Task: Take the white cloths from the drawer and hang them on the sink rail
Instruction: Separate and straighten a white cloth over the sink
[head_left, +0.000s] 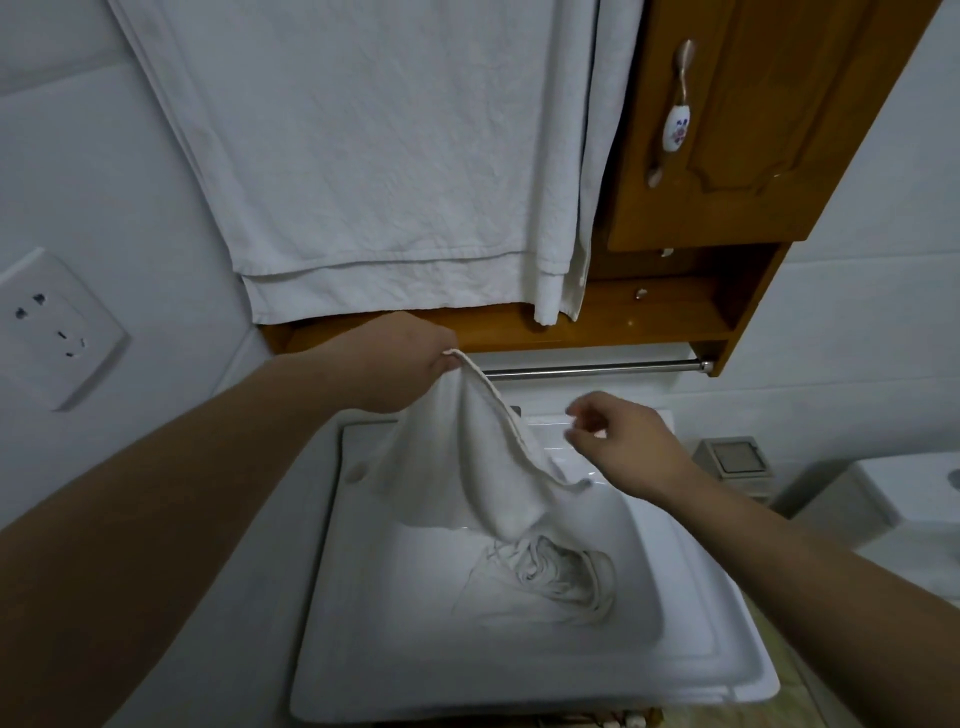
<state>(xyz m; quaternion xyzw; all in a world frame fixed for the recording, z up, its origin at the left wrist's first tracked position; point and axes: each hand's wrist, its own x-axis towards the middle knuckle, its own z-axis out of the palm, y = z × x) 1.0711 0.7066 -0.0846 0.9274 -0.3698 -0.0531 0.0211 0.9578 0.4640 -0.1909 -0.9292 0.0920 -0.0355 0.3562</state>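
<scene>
- Cloths: one white cloth (467, 457) pinched by left hand (410, 358), hanging below it; another bunched cloth (550, 577) in sink (701, 613) beneath.
- Right hand (618, 436): fingers loosely apart, empty, beside the hanging cloth.

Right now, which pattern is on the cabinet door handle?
White with a small floral print, purple and pink, on the handle; seen in the head view.

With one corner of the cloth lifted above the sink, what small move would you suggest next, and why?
Probably bring the right hand to pinch the cloth's free edge. The left hand pinches one corner of the white cloth, which sags into the sink; the right holds nothing, and the rail is bare.
</scene>
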